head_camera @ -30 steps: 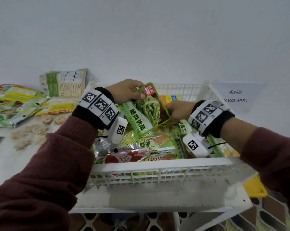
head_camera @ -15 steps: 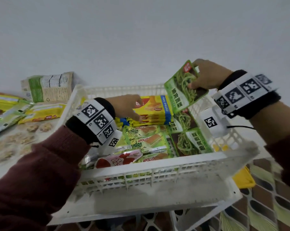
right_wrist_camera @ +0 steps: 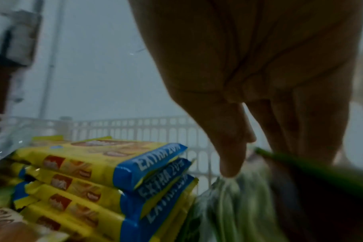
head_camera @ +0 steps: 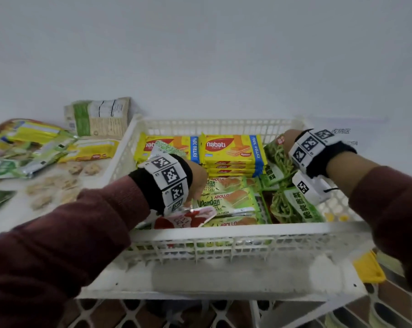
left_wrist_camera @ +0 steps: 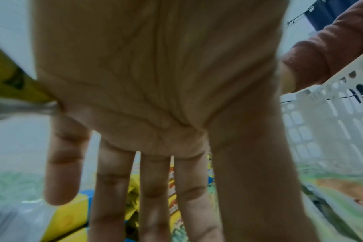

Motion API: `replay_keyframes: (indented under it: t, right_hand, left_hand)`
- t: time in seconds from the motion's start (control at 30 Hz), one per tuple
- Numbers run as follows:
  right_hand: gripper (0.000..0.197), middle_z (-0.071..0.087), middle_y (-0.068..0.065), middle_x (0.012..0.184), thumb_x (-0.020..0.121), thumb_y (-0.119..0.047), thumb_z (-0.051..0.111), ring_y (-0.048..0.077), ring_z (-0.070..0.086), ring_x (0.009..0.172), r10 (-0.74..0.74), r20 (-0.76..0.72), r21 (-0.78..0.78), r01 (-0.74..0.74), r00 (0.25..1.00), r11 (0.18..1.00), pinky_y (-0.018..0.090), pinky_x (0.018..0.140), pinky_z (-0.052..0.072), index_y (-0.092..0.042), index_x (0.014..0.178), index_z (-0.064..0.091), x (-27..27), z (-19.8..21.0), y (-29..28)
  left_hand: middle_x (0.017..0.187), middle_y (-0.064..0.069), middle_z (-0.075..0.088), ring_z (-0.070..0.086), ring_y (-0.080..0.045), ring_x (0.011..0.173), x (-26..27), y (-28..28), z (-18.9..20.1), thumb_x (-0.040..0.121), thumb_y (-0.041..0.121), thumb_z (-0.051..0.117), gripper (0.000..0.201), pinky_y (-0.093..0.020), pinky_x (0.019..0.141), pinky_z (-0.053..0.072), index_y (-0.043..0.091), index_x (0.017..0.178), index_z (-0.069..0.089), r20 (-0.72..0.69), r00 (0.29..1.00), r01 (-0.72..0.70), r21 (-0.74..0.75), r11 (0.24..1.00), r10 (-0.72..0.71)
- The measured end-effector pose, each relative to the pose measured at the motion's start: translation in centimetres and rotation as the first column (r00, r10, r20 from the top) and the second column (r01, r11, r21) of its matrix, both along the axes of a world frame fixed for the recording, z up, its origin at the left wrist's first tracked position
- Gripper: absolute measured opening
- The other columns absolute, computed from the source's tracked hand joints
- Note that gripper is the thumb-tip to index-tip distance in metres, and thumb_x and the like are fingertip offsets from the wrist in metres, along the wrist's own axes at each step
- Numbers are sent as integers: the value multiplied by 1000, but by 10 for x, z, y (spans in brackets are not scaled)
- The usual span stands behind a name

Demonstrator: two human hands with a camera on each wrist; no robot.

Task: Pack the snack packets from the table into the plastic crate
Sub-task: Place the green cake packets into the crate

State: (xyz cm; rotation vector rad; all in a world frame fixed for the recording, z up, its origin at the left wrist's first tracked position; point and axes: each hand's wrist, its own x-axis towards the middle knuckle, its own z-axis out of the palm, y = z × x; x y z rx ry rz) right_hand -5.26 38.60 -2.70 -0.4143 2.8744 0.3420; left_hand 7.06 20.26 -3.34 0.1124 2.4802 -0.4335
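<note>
Right hand [head_camera: 287,141] pinches a green packet [head_camera: 275,154] upright at the crate [head_camera: 224,230]'s far-right corner — beside the wafer stack [head_camera: 232,152]; left hand [left_wrist_camera: 155,98] open, empty.

A white paper sign [head_camera: 342,131] with printed characters hangs on the pale wall [head_camera: 200,55], and brown patterned floor tiles [head_camera: 387,297] lie beside a yellow plastic piece [head_camera: 368,268].

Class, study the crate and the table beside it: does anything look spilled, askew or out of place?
Loose pale snack pieces lie scattered on the table left of the crate, outside any packet, as if spilled. In the crate, a red-and-white packet lies tilted against the near wall, unlike the neat yellow wafer stack.
</note>
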Motion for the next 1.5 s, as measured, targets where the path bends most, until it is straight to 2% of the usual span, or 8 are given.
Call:
replay_keyframes:
  t: [0.1, 0.3, 0.47, 0.77, 0.93, 1.07, 1.27, 1.5]
  right_hand:
    - [12, 64, 14, 95, 86, -5, 53, 31, 62, 89, 30, -118, -68, -38, 993, 997, 36, 81, 53, -2, 77, 60, -8, 8, -4]
    - [37, 62, 14, 116, 82, -1, 62, 27, 59, 103, 210, -39, -421, -206, 977, 883, 28, 81, 44, -7, 118, 60, 30, 50, -38]
    - [35, 71, 11, 95, 80, -8, 65, 17, 60, 73, 480, 226, -482, -331, 848, 812, 33, 78, 52, -18, 113, 63, 52, 41, -66]
    - [10, 61, -11, 49, 82, -9, 68, 6, 55, 50, 586, 437, -464, -388, 682, 797, 16, 51, 44, -17, 76, 67, 58, -8, -116]
    - [44, 52, -16, 69, 79, -24, 73, -4, 47, 57, 653, 539, -392, -528, 532, 753, 6, 49, 37, -17, 120, 60, 82, -21, -123]
    - [26, 52, -15, 47, 75, -15, 75, -2, 49, 47, 742, 449, -374, -650, 497, 661, 13, 51, 39, -14, 97, 62, 97, -32, -130]
    - [18, 51, -3, 59, 76, -2, 72, -2, 48, 38, 673, 479, -429, -519, 563, 739, 8, 39, 35, -4, 82, 55, 81, 11, -96]
    - [38, 54, 3, 85, 75, -15, 75, 19, 52, 75, 179, -97, -382, -203, 979, 902, 24, 56, 37, -7, 105, 55, 10, 74, -16]
  left_hand:
    - [141, -9, 42, 44, -26, 124, 1, -6, -4, 92, 19, 55, 50, -30, 97, 36, 7, 138, 39, 49, 998, 44, -53, 998, -41]
    - [133, -5, 50, 48, -23, 120, 2, -19, 12, 82, 25, 68, 55, -27, 91, 38, 11, 132, 48, -59, 998, 3, 92, 996, 2]
    - [88, 6, 56, 50, -12, 85, 9, -42, 46, 75, 15, 74, 20, -23, 66, 34, 24, 85, 60, -249, 962, 6, 431, 902, 113]
    - [76, 5, 62, 56, 3, 47, 39, -78, 68, 81, -2, 62, 29, -13, 56, 48, 24, 71, 57, -342, 854, 22, 778, 628, 393]
    - [88, -9, 70, 51, -5, 52, 44, -82, 65, 81, -8, 48, 35, -31, 72, 52, 22, 66, 56, -378, 797, 21, 796, 604, 471]
    - [42, 12, 56, 47, 1, 40, 39, -78, 60, 82, -7, 45, 33, -8, 50, 40, 18, 65, 58, -348, 745, -30, 834, 550, 568]
    - [77, -22, 60, 51, -21, 72, 31, -84, 51, 69, 24, 68, 31, -34, 77, 46, -7, 74, 68, -164, 741, -60, 950, 307, 652]
    - [29, 16, 44, 44, 6, 33, 28, -70, 46, 75, 6, 74, 12, 0, 42, 31, 9, 71, 64, -316, 794, 2, 855, 519, 518]
